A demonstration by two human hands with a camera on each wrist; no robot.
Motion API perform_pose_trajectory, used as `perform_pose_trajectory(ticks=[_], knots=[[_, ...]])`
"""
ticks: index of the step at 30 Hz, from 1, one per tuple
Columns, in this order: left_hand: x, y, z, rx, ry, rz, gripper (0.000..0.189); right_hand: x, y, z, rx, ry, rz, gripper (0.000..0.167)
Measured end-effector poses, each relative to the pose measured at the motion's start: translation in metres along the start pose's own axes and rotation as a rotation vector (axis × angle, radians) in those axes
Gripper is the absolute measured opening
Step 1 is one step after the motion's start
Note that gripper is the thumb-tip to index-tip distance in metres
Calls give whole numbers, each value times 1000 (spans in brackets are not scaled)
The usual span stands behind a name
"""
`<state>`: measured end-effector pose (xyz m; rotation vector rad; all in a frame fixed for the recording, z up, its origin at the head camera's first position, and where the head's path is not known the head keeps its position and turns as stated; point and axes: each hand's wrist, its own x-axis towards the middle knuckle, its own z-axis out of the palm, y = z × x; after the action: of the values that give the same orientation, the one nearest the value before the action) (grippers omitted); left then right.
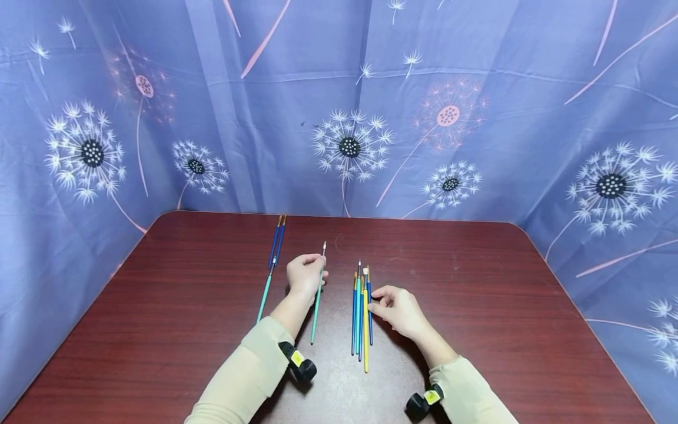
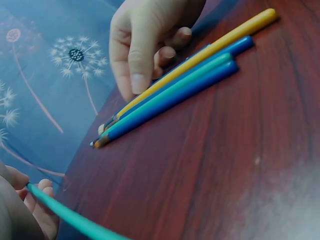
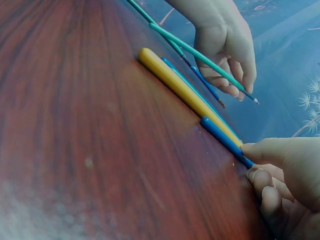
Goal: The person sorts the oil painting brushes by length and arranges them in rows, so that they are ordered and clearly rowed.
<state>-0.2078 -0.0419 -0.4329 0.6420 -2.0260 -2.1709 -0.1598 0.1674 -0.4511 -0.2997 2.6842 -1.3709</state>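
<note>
A thin teal paintbrush (image 1: 316, 315) is pinched in my left hand (image 1: 306, 275) close to its white bristles, its handle slanting toward the front. Right of it lies a bundle of several paintbrushes: a yellow paintbrush (image 1: 365, 341) on top, a teal paintbrush (image 1: 358, 324) and blue ones beside it. My right hand (image 1: 399, 312) is at the bundle's right side. In the right wrist view its thumb (image 3: 252, 149) touches the yellow paintbrush, and the end of a blue paintbrush (image 3: 225, 140) meets the fingers. A gap shows between thumb and index finger in the head view.
Two blue paintbrushes (image 1: 280, 241) lie near the back edge of the dark red wooden table (image 1: 175, 306). Another teal paintbrush (image 1: 265, 294) lies just in front of them, its lower end behind the left forearm. A blue dandelion-print curtain (image 1: 265, 147) hangs behind the table.
</note>
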Motion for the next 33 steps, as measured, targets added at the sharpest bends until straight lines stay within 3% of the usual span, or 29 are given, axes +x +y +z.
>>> perform_pose_trajectory(ticks=[20, 33], knots=[[7, 13, -31, 80, -35, -17, 28, 1, 0, 0, -2, 8, 12, 24], [13, 20, -48, 73, -73, -28, 32, 1, 1, 2, -5, 8, 12, 24]])
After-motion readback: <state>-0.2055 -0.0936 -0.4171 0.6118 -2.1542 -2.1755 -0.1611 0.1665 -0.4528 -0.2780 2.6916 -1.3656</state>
